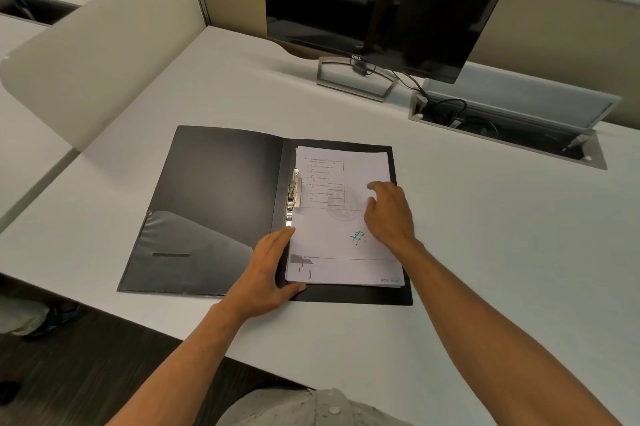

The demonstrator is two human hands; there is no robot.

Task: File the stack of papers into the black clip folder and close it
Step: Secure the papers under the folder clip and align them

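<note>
The white desk (485,252) is occupied at its far edge by a dark monitor (374,2). The black clip folder (214,203) is laid open and flat at the desk's centre. The stack of papers (332,245) is seated on the folder's right half, its left edge under the metal clip (295,193). The left hand (266,273) is rested at the stack's near-left corner, fingers straight, thumb spread along the near edge. The right hand (388,214) is laid on the stack's right side, fingers loosely extended, nothing pinched.
</note>
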